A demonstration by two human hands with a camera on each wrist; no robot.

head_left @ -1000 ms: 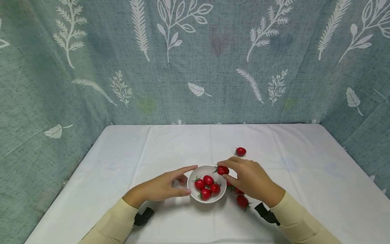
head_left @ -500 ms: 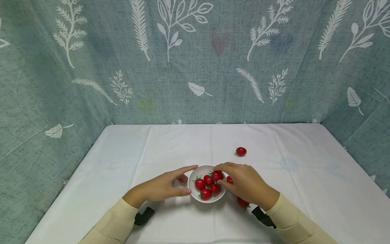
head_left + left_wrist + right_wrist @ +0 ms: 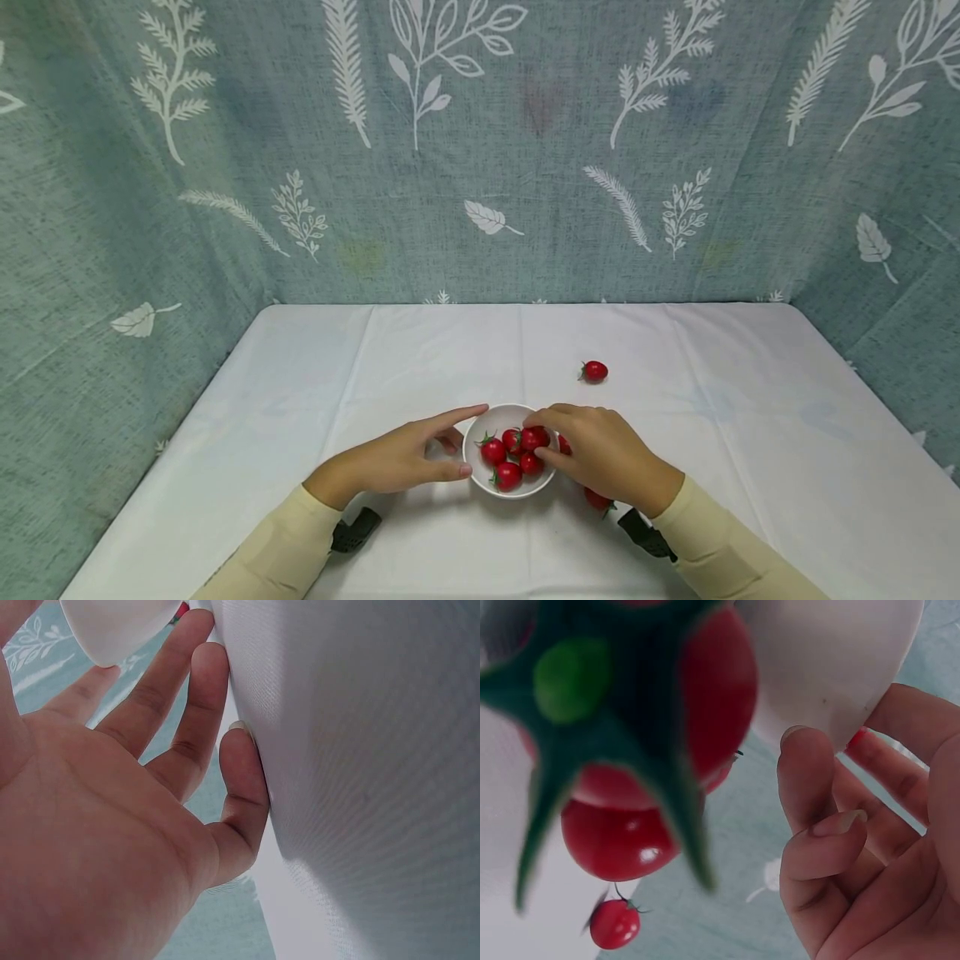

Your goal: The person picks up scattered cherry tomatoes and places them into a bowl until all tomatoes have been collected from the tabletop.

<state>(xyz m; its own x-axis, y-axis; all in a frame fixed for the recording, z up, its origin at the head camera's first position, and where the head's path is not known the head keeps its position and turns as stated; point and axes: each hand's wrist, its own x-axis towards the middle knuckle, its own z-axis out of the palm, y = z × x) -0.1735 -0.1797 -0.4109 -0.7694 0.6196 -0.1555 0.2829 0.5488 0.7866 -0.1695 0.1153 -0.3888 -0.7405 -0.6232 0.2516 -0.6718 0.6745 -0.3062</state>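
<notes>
My left hand [image 3: 401,456] has its thumb and index finger spread along the left side of a small white bowl [image 3: 480,479], touching its rim. In the left wrist view its other fingers reach below the bowl [image 3: 124,626] beside the white cloth. Over the bowl's right rim, my right hand [image 3: 611,454] pinches a red cherry tomato [image 3: 535,438] between thumb and index finger, low among several cherry tomatoes [image 3: 507,477] in the bowl. The right wrist view hides this pinch behind the bowl wall [image 3: 817,675]; its remaining fingers [image 3: 806,776] are curled outside.
One cherry tomato [image 3: 594,372] lies behind the right hand. Another [image 3: 597,498] sits by the right wrist, and one [image 3: 564,444] shows partly beside the bowl. A white cloth [image 3: 405,358] covers the table, with a leaf-patterned curtain [image 3: 480,167] behind.
The right hand has moved left and down, bringing its cherry tomato from above the bowl's far right rim in among the others. The left hand stays in place.
</notes>
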